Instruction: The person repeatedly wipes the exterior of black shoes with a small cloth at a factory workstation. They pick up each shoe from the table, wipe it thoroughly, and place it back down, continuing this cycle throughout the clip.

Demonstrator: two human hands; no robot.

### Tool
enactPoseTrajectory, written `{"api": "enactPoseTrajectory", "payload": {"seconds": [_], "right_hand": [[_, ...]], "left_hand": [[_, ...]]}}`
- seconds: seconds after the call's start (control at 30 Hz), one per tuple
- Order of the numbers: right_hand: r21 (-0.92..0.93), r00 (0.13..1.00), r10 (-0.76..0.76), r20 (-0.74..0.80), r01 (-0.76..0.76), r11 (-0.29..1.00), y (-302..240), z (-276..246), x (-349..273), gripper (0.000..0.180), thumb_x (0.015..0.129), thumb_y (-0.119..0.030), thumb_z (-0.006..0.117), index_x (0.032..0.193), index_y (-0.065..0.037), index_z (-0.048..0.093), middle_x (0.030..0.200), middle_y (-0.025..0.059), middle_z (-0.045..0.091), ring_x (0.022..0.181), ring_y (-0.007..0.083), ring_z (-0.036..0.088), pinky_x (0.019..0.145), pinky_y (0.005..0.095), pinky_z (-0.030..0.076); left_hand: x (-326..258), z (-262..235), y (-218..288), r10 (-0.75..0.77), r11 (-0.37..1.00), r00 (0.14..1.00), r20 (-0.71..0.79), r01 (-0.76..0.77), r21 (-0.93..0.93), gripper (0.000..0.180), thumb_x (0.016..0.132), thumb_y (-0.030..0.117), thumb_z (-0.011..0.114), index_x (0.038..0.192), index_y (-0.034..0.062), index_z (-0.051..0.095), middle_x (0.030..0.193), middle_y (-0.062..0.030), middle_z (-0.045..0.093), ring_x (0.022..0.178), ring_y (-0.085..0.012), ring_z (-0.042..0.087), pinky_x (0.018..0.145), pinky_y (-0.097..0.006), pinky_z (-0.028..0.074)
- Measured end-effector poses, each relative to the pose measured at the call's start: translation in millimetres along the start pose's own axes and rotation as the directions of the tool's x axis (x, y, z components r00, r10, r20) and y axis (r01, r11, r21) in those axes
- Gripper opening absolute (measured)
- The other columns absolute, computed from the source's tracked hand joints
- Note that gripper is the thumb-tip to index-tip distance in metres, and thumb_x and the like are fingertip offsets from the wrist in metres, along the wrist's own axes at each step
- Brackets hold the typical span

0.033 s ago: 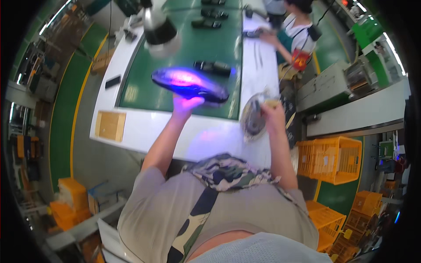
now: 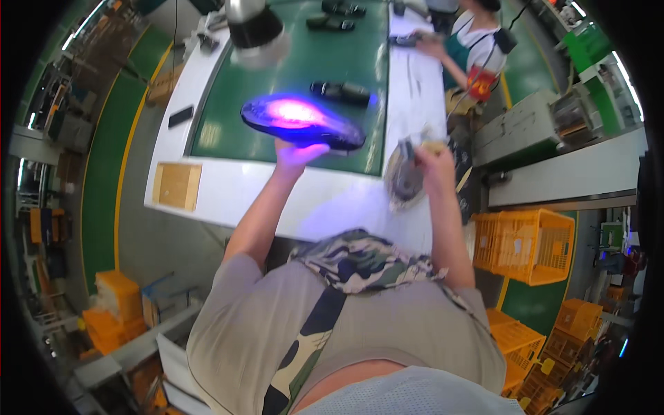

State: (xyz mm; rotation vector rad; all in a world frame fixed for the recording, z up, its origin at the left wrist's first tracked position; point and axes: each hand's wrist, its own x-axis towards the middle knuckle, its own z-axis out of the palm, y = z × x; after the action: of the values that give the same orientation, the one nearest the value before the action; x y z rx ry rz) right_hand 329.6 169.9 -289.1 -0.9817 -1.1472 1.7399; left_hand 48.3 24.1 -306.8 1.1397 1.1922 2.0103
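My left hand [image 2: 296, 155] is closed under a dark shoe [image 2: 332, 133], holding it sole up above the near end of a green work surface. Purple light glows brightly on the shoe's sole. At the right, my right hand [image 2: 436, 166] grips a small grey-and-tan block, perhaps a brush [image 2: 407, 149]; blur hides its exact kind. Just below that block lies a round, shallow dish [image 2: 403, 181] with a dark middle and a crinkled, plastic-like rim, on the white tabletop. Beyond the held shoe, another dark shoe [image 2: 344, 93] rests on the green surface.
A metal lamp-like head [image 2: 254, 28] hangs over the table's far left. A black phone [image 2: 181, 117] and a wooden board [image 2: 177, 185] lie along the left edge. At the far right, a co-worker's hands [image 2: 425, 43] touch a dark shoe. Yellow crates [image 2: 515, 245] stand at my right.
The block in my right hand has risen slightly away from the dish's middle. My left hand keeps the shoe in nearly the same place. The whole view has shifted slightly.
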Motion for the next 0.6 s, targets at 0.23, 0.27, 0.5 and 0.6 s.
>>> {"api": "enactPoseTrajectory", "payload": {"seconds": [0.23,0.27,0.5,0.6], "right_hand": [[0.076,0.909,-0.125,0.398,0.103,0.992,-14,92,8,0.022,0.074,0.002,0.075,0.083,-0.003,0.055,0.077,0.0041,0.057,0.067,0.0127,0.056,0.059,0.0271,0.048],[0.090,0.884,-0.119,0.452,0.088,0.992,-12,104,6,0.023,0.074,0.003,0.075,0.083,-0.003,0.055,0.077,0.0042,0.057,0.066,0.0128,0.056,0.059,0.0274,0.048],[0.106,0.836,-0.060,0.545,0.003,0.994,17,138,5,0.021,0.077,0.001,0.075,0.080,-0.005,0.055,0.084,0.0039,0.056,0.075,0.0141,0.056,0.066,0.0284,0.048],[0.110,0.814,-0.065,0.577,0.002,0.994,25,144,0,0.021,0.077,0.002,0.074,0.080,-0.005,0.055,0.083,0.0031,0.056,0.076,0.0134,0.056,0.069,0.0275,0.048]], "left_hand": [[-46,-9,57,0.206,0.760,0.955,0.216,-0.295,0.580,0.052,0.074,0.007,0.076,0.122,-0.0009,0.055,0.116,-0.0184,0.064,0.105,-0.0330,0.064,0.091,-0.039,0.052],[-50,-8,62,0.252,0.783,0.954,0.163,-0.300,0.545,0.049,0.074,0.004,0.075,0.119,-0.0028,0.056,0.113,-0.0192,0.066,0.102,-0.0335,0.066,0.089,-0.039,0.053],[-58,-22,94,0.415,0.396,0.776,0.474,-0.623,0.674,0.049,0.072,0.005,0.075,0.117,-0.0011,0.058,0.112,-0.0199,0.066,0.104,-0.0354,0.066,0.086,-0.040,0.053],[-61,-16,106,0.386,0.399,0.794,0.470,-0.603,0.691,0.049,0.072,0.005,0.075,0.117,-0.0005,0.058,0.112,-0.0187,0.066,0.104,-0.0353,0.066,0.085,-0.040,0.053]]}}
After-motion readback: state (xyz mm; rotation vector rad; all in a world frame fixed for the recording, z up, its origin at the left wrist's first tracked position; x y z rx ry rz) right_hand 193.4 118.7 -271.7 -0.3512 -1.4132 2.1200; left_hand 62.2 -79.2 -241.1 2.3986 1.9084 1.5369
